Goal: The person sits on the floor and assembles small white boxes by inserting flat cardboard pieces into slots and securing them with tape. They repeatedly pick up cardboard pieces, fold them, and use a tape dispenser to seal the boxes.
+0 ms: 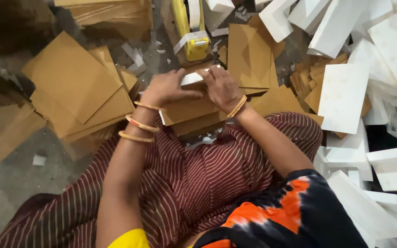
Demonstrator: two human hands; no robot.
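The left hand and right hand cover most of the white piece between them, so its shape and how each grip closes on it cannot be told. The yellow tool and the white blocks run past the picture's top and right edges, and the dark top-left corner is too dim to read.

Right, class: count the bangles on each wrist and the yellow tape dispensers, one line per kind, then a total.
Bangles on left wrist: 3
Bangles on right wrist: 1
Yellow tape dispenser: 1
Total: 5
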